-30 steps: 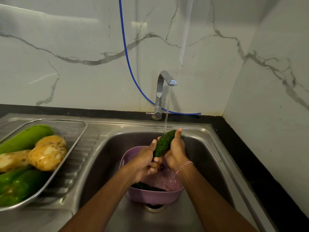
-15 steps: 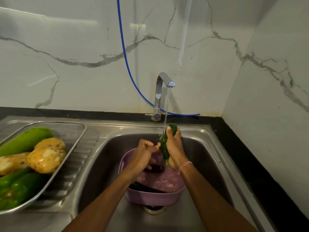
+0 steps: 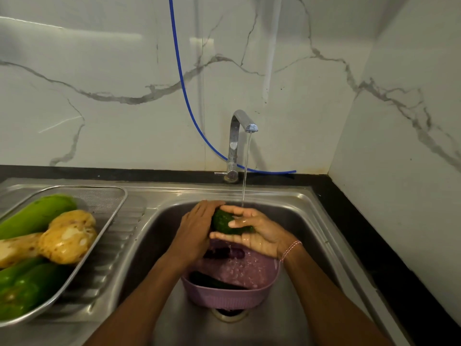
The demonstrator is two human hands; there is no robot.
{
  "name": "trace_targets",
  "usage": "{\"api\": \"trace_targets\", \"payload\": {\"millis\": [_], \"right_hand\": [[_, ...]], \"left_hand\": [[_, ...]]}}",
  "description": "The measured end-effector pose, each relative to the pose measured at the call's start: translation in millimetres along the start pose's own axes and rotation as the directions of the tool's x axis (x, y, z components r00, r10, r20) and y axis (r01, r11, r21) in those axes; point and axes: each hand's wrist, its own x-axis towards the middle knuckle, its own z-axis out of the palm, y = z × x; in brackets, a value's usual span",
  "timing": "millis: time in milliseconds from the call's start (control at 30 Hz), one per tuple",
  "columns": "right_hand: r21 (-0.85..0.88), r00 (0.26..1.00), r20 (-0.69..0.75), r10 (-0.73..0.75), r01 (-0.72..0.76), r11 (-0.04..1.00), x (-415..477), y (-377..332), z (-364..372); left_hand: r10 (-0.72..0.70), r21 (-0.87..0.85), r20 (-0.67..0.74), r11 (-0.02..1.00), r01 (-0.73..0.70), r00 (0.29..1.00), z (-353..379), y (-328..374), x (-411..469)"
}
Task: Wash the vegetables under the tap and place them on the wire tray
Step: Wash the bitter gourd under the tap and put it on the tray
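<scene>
A dark green cucumber (image 3: 222, 223) lies sideways between both hands under the running tap (image 3: 240, 136), above a purple colander (image 3: 232, 294) in the sink (image 3: 311, 236). My right hand (image 3: 257, 232) cups it from below, fingers and thumb curled round it. My left hand (image 3: 197, 228) covers its left end, fingers wrapped over the top. More dark vegetables lie in the colander, partly hidden. The wire tray (image 3: 109, 213) on the left drainboard holds potatoes (image 3: 67, 237), a long pale green vegetable (image 3: 37, 214) and green peppers (image 3: 22, 288).
A blue hose (image 3: 184, 88) hangs down the marble wall and runs behind the tap. A black counter strip (image 3: 374, 245) borders the sink on the right beside a marble side wall. The drain sits under the colander.
The cucumber has turned from upright to lying sideways. My left hand rose from the colander and closed over its left end; my right hand now cups it from below.
</scene>
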Motion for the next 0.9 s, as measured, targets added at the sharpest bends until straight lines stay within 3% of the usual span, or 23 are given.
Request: {"api": "trace_targets", "payload": {"millis": [100, 233, 300, 400, 533, 633, 733, 800, 867, 900], "right_hand": [[0.081, 0.988, -0.025, -0.149, 0.151, 0.985, 0, -6, -3], [-0.229, 0.876, -0.304, -0.375, 0.315, 0.921, 15, 3, 3], [-0.180, 0.850, -0.330, -0.411, 0.371, 0.911, 25, 10, 8], [-0.134, 0.816, -0.400, -0.417, 0.398, 0.908, 31, 14, 14], [-0.174, 0.727, -0.572, -0.380, 0.344, 0.922, 35, 21, 22], [-0.150, 0.671, -0.653, -0.351, 0.339, 0.929, 40, 21, 22], [-0.020, 0.702, -0.652, -0.285, 0.360, 0.933, 40, 19, 19], [0.088, 0.780, -0.572, -0.256, 0.368, 0.926, 37, 17, 18], [0.148, 0.842, -0.464, -0.274, 0.378, 0.914, 33, 15, 20], [0.137, 0.853, -0.430, -0.296, 0.386, 0.912, 33, 15, 19]], "left_hand": [[-0.103, -0.131, -0.061, 0.987, 0.095, 0.993, 2, 6, 2], [-0.306, -0.277, 0.070, 0.908, 0.313, 0.949, 3, 37, 9], [-0.386, -0.435, 0.150, 0.801, 0.411, 0.910, 3, 50, 11], [-0.393, -0.681, 0.311, 0.543, 0.491, 0.865, 10, 59, 10], [-0.335, -0.742, 0.507, 0.298, 0.600, 0.794, 6, 70, 7], [-0.305, -0.718, 0.600, 0.204, 0.666, 0.740, -1, 74, 6], [-0.259, -0.698, 0.678, 0.065, 0.713, 0.688, -6, 74, 4], [-0.207, -0.681, 0.728, -0.113, 0.723, 0.654, -10, 75, 4], [-0.142, -0.665, 0.742, -0.278, 0.694, 0.655, -13, 74, 5], [-0.131, -0.675, 0.728, -0.305, 0.672, 0.672, -14, 75, 6]]}}
